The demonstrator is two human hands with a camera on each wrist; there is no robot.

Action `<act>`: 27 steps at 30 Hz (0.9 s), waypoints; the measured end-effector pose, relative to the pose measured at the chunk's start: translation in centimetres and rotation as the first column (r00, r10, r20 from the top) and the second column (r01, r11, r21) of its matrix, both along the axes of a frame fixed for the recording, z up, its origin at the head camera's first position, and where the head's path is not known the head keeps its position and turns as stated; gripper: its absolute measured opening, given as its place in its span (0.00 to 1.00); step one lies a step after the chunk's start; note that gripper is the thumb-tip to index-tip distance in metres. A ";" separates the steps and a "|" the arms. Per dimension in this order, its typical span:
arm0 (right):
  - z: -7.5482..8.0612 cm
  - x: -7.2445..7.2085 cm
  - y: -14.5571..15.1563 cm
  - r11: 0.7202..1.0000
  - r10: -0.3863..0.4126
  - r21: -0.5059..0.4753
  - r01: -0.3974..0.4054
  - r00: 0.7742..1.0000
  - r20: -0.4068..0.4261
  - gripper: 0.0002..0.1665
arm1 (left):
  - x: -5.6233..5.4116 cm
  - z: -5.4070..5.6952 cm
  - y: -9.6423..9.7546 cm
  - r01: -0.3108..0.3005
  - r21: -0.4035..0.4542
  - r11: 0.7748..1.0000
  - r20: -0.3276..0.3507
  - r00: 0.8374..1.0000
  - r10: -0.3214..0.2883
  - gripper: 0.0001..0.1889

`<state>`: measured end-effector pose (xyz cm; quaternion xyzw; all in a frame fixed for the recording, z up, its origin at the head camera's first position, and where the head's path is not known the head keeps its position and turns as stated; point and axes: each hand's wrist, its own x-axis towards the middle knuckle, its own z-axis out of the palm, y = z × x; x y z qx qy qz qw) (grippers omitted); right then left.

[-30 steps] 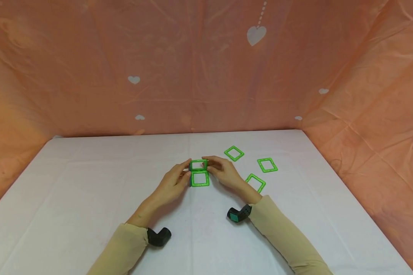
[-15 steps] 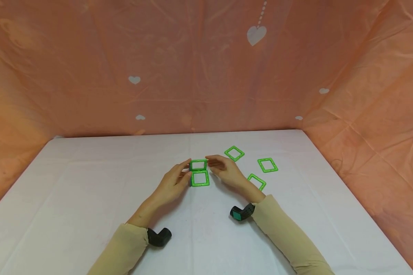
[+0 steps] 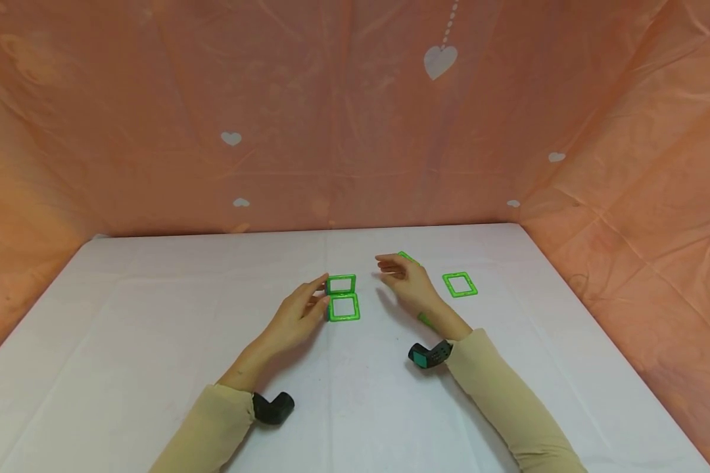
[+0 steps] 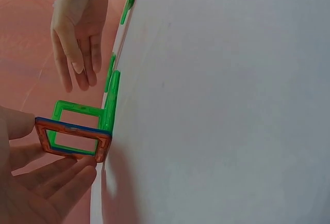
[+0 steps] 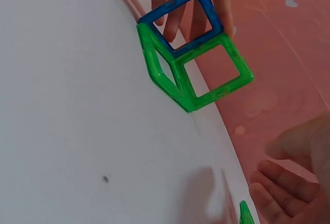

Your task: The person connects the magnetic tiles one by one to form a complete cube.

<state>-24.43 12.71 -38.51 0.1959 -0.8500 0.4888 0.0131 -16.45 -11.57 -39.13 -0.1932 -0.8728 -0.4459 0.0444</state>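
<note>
My left hand [image 3: 298, 315] pinches a square magnetic tile at its edges. That tile shows an orange face [image 4: 72, 129] in the left wrist view and a blue face [image 5: 210, 8] in the right wrist view. It stands on edge, joined at a corner to two green square tiles. One green tile [image 3: 344, 318] lies flat on the table; the other green tile [image 5: 238, 58] stands upright behind it. My right hand [image 3: 408, 282] hovers to the right of them, fingers loosely bent, holding nothing. It partly covers a loose green tile [image 3: 406, 255].
Another loose green tile [image 3: 464, 293] lies flat farther right. A third green tile [image 3: 425, 319] is mostly hidden under my right wrist. The white-covered table [image 3: 154, 315] backs onto an orange curtain [image 3: 331, 131] with pale hearts.
My right hand has left the joined tiles and moved right and away, over the loose green tiles. My left hand stays in place at the joined tiles.
</note>
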 end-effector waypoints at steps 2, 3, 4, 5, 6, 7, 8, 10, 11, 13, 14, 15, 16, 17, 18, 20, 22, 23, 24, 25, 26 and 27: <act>0.2 0.0 0.2 1.000 -0.011 0.009 0.011 1.000 -0.003 0.22 | 0.0 0.0 0.0 -0.002 -0.001 1.000 -0.002 1.000 0.002 0.27; 0.2 -0.1 0.3 1.000 -0.016 0.014 0.016 1.000 -0.005 0.22 | 0.0 0.0 0.0 -0.003 -0.001 1.000 -0.003 1.000 0.003 0.27; 0.2 -0.2 0.4 1.000 -0.021 0.019 0.021 1.000 -0.009 0.22 | 0.0 -0.1 0.0 -0.004 -0.002 1.000 -0.003 1.000 0.004 0.27; 0.2 -0.2 0.4 1.000 -0.024 0.020 0.024 1.000 -0.010 0.22 | 0.0 -0.1 0.0 -0.004 -0.001 1.000 -0.002 1.000 0.004 0.27; 0.3 -0.3 0.5 0.999 -0.028 0.021 0.028 1.000 -0.008 0.22 | 0.0 -0.1 0.0 -0.004 -0.003 1.000 -0.002 1.000 0.004 0.27; 0.3 -0.3 0.6 0.999 -0.035 0.021 0.035 0.999 -0.002 0.22 | 0.0 -0.1 -0.1 -0.002 -0.003 1.000 -0.003 1.000 0.002 0.27; 0.2 -0.4 0.7 0.999 -0.041 0.022 0.041 0.999 0.001 0.23 | 0.0 -0.1 -0.1 0.000 -0.003 1.000 -0.002 1.000 0.000 0.27; 0.1 -0.5 0.8 0.998 -0.060 0.035 0.060 0.998 0.007 0.23 | 0.0 -0.1 -0.1 0.004 -0.002 1.000 0.002 1.000 -0.004 0.27; 0.1 -0.6 0.9 0.997 -0.070 0.042 0.070 0.997 0.012 0.24 | 0.0 -0.1 -0.1 0.006 -0.001 1.000 0.004 1.000 -0.005 0.27; 0.0 -0.6 1.0 0.994 -0.095 0.060 0.094 0.995 0.021 0.24 | 0.0 -0.1 -0.1 0.006 0.000 1.000 0.008 1.000 -0.006 0.27; 0.0 -0.7 1.0 0.992 -0.103 0.071 0.102 0.995 0.012 0.24 | 0.0 -0.1 -0.1 0.004 0.000 1.000 0.012 1.000 -0.004 0.27; 0.0 -0.7 1.0 0.990 -0.113 0.085 0.112 0.994 -0.001 0.24 | 0.0 -0.1 -0.1 0.002 0.000 1.000 0.012 1.000 -0.002 0.27; 0.0 -0.7 1.1 0.988 -0.122 0.095 0.123 0.992 -0.016 0.25 | 0.0 -0.1 -0.1 0.000 0.000 1.000 0.008 1.000 0.000 0.27; 0.0 -0.7 1.1 0.985 -0.136 0.107 0.138 0.990 -0.032 0.25 | 0.0 -0.1 -0.1 -0.001 0.002 1.000 0.006 1.000 0.001 0.27; -0.1 -0.7 1.1 0.981 -0.148 0.118 0.153 0.988 -0.050 0.25 | 0.0 -0.1 0.0 -0.003 0.004 1.000 0.003 1.000 0.003 0.27; -0.2 -0.8 1.1 0.973 -0.171 0.141 0.182 0.981 -0.089 0.26 | 0.0 -0.2 0.0 -0.005 0.008 1.000 -0.003 1.000 0.005 0.27; -0.2 -0.8 1.2 0.967 -0.197 0.149 0.208 0.977 -0.085 0.28 | 0.0 -0.2 0.0 -0.006 0.009 1.000 -0.008 1.000 0.006 0.27; -0.3 -0.8 1.2 0.964 -0.207 0.156 0.217 0.975 -0.077 0.29 | 0.0 -0.2 0.1 -0.006 0.013 1.000 -0.005 1.000 0.006 0.27; -0.3 -0.9 1.3 0.961 -0.216 0.161 0.224 0.974 -0.064 0.30 | 0.0 -0.2 0.1 -0.007 0.014 1.000 -0.004 1.000 0.007 0.27; -0.3 -0.9 1.3 0.958 -0.224 0.171 0.230 0.973 -0.053 0.31 | 0.0 -0.2 0.1 -0.007 0.016 1.000 -0.003 1.000 0.007 0.27; -0.3 -1.0 1.3 0.955 -0.233 0.177 0.236 0.972 -0.038 0.32 | 0.0 -0.2 0.1 -0.007 0.015 1.000 -0.002 1.000 0.007 0.27; -0.2 -1.0 1.4 0.952 -0.241 0.191 0.241 0.970 -0.027 0.33 | 0.0 -0.2 0.1 -0.008 0.016 1.000 0.000 1.000 0.008 0.27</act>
